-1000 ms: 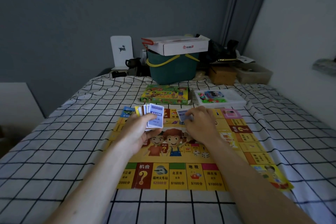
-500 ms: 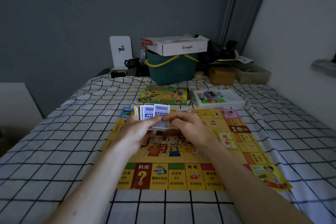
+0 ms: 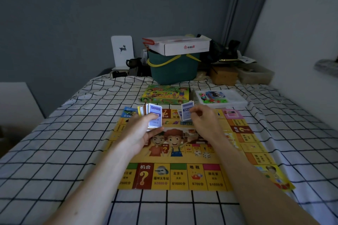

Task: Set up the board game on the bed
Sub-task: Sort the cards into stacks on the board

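Cards being sorted over the laid-out board

The glossy paper board [image 3: 182, 151] lies flat on the checked bed sheet [image 3: 64, 142]; the left hand [image 3: 144, 131] grips a fanned stack of cards [image 3: 151, 117], the right hand [image 3: 203, 122] pinches one card [image 3: 187, 113]. Pieces seemingly remain in the far plastic tray [image 3: 221, 98], beside the cardboard game box [image 3: 165, 94].

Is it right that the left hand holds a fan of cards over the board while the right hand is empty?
Not quite. In the head view the left hand does hold the fan of cards over the board, but the right hand is not empty: it pinches a single blue card.
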